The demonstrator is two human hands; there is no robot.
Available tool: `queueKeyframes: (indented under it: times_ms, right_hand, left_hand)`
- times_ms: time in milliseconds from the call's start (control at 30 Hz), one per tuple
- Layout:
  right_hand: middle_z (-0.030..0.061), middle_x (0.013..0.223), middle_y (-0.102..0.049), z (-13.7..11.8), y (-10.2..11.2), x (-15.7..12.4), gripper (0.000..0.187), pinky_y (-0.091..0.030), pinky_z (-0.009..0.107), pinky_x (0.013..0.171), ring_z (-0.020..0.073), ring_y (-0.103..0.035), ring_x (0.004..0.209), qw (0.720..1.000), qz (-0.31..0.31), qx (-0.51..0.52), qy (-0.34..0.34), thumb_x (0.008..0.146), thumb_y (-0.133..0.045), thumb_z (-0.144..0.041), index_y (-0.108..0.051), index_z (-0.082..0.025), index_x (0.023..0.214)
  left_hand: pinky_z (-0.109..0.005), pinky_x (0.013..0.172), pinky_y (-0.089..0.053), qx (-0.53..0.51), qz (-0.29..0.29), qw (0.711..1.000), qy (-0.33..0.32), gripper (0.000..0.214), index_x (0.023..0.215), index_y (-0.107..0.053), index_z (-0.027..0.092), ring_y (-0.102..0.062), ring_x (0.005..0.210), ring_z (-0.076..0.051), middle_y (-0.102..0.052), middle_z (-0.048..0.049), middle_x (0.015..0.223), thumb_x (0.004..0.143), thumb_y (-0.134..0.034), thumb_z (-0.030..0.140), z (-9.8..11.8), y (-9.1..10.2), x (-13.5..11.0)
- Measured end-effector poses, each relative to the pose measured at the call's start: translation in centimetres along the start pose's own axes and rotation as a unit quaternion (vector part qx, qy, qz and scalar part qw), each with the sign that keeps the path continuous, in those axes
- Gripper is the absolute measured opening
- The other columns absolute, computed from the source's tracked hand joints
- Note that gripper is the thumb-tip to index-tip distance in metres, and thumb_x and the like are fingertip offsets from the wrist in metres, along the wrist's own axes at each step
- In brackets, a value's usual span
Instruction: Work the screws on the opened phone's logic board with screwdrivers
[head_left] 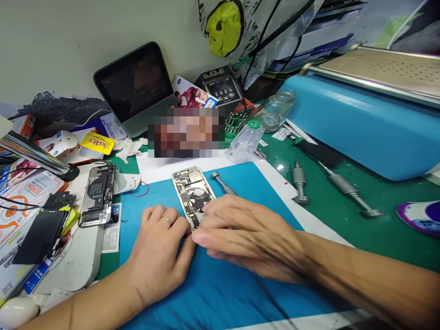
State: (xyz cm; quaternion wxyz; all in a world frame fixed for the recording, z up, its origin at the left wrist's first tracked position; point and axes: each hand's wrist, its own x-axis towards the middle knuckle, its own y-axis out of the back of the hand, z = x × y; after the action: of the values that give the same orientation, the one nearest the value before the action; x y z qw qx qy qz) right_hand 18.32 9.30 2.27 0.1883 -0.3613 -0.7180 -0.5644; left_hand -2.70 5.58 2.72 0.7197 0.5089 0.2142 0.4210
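Observation:
An opened smartphone (192,188) lies on the blue work mat (220,293), its circuit board and inner parts showing. My left hand (161,243), with a ring on one finger, rests on the mat with curled fingers. Its thumb and index finger close on the phone's lower left corner. Over the phone's lower right part is my right hand (247,236), its fingers drawn together in a pinch. Whatever it may hold is hidden. Just beyond its knuckles a small grey screwdriver (223,182) lies on the mat.
At left a detached phone screen (98,195) lies beside stacked boxes and a lamp post (37,153). Two more grey screwdrivers (300,182) (354,192) lie at right. Behind stand a clear plastic container (245,142), a glass jar (275,110) and a smart display (135,87).

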Motion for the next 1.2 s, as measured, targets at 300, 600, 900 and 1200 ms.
queueKeyframes:
  times_ms: [300, 600, 900, 1200]
  right_hand:
    - [0.0045, 0.098, -0.072, 0.09, -0.23, -0.02, 0.029, -0.053, 0.026, 0.094, 0.0127, -0.062, 0.099, 0.998, 0.035, 0.050, -0.016, 0.101, -0.044, -0.011, -0.053, -0.011, 0.129]
    - [0.0101, 0.103, -0.072, 0.26, -0.09, 0.27, 0.036, -0.054, 0.031, 0.095, 0.0168, -0.061, 0.108, 0.997, 0.041, 0.062, 0.008, 0.100, -0.038, -0.009, -0.049, -0.007, 0.134]
    - [0.0094, 0.104, -0.070, 0.16, 0.18, 0.26, 0.035, -0.056, 0.033, 0.091, 0.0169, -0.063, 0.104, 0.998, 0.049, 0.050, -0.006, 0.102, -0.040, -0.014, -0.047, -0.010, 0.136]
    - [0.0141, 0.117, -0.070, 0.17, 0.30, 0.17, 0.036, -0.053, 0.033, 0.101, 0.0166, -0.060, 0.121, 0.997, 0.045, 0.058, -0.004, 0.103, -0.042, -0.021, -0.049, -0.008, 0.136]
  left_hand:
    - [-0.041, 0.074, -0.033, 0.007, -0.006, 1.000, 0.001, 0.025, 0.080, -0.046, 0.021, -0.043, 0.080, -0.022, -0.052, -0.0033, 0.084, 0.104, -0.037, 0.027, 0.07, 0.04, -0.08]
    - [-0.040, 0.072, -0.032, 0.002, 0.005, 1.000, -0.003, 0.023, 0.082, -0.048, 0.021, -0.044, 0.079, -0.022, -0.052, -0.0033, 0.082, 0.103, -0.038, 0.025, -0.05, -0.06, 0.15]
    - [-0.040, 0.073, -0.032, 0.000, -0.006, 1.000, 0.001, 0.023, 0.081, -0.050, 0.020, -0.044, 0.079, -0.022, -0.053, -0.0037, 0.083, 0.102, -0.039, 0.024, 0.16, 0.20, -0.02]
    - [-0.042, 0.075, -0.033, -0.002, -0.007, 1.000, 0.006, 0.021, 0.086, -0.054, 0.021, -0.046, 0.081, -0.023, -0.056, -0.0042, 0.085, 0.101, -0.041, 0.024, 0.11, 0.08, 0.05]
